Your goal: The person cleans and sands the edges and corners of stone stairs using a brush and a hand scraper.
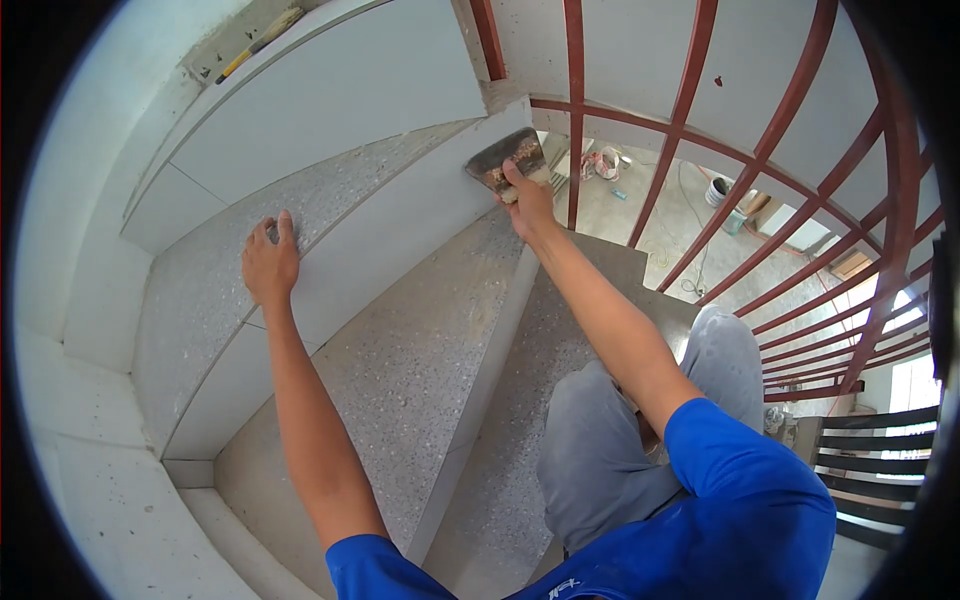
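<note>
My right hand (528, 208) grips a wide putty knife (508, 160), its dark blade smeared with reddish-brown and pale residue. The blade is at the right end of a white stair riser (410, 200), near the railing. My left hand (270, 264) rests on the speckled grey tread (200, 275) above that riser, close to its front edge. Its fingers are apart, partly bent, and I see nothing held in them.
A red metal railing (765, 150) curves along the right side. Through its bars, a lower floor shows a bucket (717, 191) and cables. A yellow-handled brush (262, 42) lies on the upper step. More speckled treads (400, 340) descend below me.
</note>
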{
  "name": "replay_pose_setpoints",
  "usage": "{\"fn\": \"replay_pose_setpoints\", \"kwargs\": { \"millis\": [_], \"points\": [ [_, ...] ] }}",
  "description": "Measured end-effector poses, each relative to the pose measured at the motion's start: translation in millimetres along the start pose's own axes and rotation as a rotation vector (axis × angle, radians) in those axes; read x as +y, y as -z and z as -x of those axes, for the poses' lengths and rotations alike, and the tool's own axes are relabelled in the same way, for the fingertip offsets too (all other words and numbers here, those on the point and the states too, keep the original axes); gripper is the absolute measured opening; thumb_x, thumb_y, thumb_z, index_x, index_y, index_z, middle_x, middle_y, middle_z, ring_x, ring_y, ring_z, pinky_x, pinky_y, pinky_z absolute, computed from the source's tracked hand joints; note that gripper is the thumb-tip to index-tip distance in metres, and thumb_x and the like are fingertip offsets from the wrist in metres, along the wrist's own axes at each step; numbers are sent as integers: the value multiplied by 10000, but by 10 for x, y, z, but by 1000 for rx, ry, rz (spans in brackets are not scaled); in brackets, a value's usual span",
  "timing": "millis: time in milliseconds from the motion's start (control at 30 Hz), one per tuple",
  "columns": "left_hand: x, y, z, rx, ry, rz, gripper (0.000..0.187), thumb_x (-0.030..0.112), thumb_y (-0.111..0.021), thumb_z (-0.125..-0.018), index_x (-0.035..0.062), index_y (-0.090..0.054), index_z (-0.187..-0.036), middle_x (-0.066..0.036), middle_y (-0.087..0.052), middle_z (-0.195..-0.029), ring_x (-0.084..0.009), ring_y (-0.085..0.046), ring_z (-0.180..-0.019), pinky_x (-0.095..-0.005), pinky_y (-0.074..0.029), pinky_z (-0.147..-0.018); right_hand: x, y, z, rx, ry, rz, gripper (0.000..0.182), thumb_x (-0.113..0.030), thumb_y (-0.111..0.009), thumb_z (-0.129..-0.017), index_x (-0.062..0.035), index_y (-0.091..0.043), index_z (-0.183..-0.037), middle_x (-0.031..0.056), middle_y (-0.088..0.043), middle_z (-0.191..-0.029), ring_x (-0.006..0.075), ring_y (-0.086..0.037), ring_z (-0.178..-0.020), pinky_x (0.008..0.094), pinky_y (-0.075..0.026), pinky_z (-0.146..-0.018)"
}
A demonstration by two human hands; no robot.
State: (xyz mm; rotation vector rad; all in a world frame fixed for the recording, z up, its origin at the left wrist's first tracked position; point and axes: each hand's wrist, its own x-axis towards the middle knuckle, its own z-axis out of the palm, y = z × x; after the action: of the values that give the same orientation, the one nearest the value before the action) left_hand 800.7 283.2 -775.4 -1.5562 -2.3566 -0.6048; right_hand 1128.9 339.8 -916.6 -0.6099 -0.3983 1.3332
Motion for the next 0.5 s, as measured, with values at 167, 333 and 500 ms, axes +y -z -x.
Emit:
{"fn": "replay_pose_setpoints", "kwargs": {
  "millis": [167,333,500],
  "points": [
    [-14,-10,7,-4,4,1,606,589,-418,-906,122,-591,-1250,-130,-548,-1317,-318,-495,-1226,-431,-377,-1022,-97,-85,-119,-62,-53,34,333,-156,-727,-841,-110,-549,-1119,48,-636,-980,180,-634,-824,338,-515,-604],
    [4,-15,-8,-4,19,10,610,594,-412,-907,125,-587,-1256,-132,-535,-1331,-314,-480,-1242,-432,-373,-1028,-174,-263,-214,-6,-94,-54,341,-138,-712,-849,-94,-533,-1136,51,-635,-991,193,-631,-848,359,-521,-640],
    [4,-9,-8,-30,37,8,621,605,-408,-904,130,-582,-1265,-122,-523,-1347,-308,-466,-1260,-429,-366,-1038,-166,-187,-251,-83,-33,-67,273,-143,-706,-854,-54,-577,-1078,50,-636,-1000,192,-625,-833,358,-519,-682]
  ]
}}
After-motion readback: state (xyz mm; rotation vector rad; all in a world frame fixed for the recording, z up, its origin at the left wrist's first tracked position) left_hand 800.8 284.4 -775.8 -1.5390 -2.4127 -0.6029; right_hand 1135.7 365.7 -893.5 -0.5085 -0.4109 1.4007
